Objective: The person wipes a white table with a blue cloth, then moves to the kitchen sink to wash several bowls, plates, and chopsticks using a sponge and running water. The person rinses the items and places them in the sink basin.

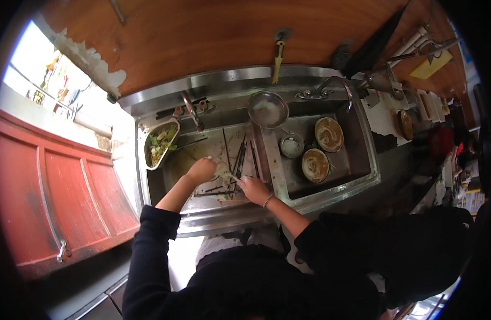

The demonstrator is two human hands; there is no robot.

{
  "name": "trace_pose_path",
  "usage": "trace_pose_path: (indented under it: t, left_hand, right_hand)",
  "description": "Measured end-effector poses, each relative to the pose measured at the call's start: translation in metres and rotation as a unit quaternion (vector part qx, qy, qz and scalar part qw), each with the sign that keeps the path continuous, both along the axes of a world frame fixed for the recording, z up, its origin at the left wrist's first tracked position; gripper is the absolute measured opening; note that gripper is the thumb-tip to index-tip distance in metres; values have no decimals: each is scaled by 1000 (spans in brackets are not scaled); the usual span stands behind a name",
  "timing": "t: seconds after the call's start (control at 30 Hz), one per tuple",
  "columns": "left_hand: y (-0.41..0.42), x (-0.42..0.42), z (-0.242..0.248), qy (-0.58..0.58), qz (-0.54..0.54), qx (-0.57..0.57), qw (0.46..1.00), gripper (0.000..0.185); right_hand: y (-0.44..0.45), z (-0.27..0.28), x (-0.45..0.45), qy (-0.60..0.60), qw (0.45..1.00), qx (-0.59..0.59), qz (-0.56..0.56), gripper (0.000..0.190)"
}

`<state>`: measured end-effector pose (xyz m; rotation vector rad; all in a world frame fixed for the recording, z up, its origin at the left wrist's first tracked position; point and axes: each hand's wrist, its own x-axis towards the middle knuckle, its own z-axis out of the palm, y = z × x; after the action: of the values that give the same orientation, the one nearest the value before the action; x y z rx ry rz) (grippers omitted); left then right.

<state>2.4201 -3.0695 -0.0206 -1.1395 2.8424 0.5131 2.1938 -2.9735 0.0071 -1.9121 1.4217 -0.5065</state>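
Over the left basin of the steel sink (pixel 169 200), my left hand (pixel 203 170) is closed around a pale, crumpled thing (pixel 222 170), perhaps a cloth or scrubber. My right hand (pixel 253 189), with a beaded bracelet at its wrist, grips a thin, light-coloured utensil (pixel 234 177) whose far end meets the pale thing. What kind of utensil it is, I cannot tell. Several dark chopsticks (pixel 240 158) lie scattered in the basin beside and beneath my hands. A white corner strainer (pixel 161 144) with leafy food scraps sits at the basin's left corner.
Two soapy brown bowls (pixel 329 134) and a small metal bowl (pixel 291 145) stand in the right basin. A larger metal bowl (pixel 268 109) rests by the divider. Curved taps (pixel 192 114) rise behind both basins. A yellow-handled tool (pixel 277 60) hangs on the wall.
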Motion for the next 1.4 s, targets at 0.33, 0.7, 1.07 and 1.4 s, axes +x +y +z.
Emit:
trace_pose_path:
  t: [0.33,0.7,1.07,1.4]
  left_hand:
    - [7,-96,-33,612,403,619,283,25]
    - [64,-165,-94,182,95,255,945,30]
    - [-173,176,-47,221,617,-143,741,61]
    - [-31,4,-97,163,442,-12,882,21]
  right_hand:
    - [-6,-15,17,-408,797,378,-233,43]
    - [-35,-50,-78,-379,804,73,-453,35]
    - [-10,-143,-192,-325,709,382,-496,12]
    - [-55,-108,-108,53,914,39,-401,61]
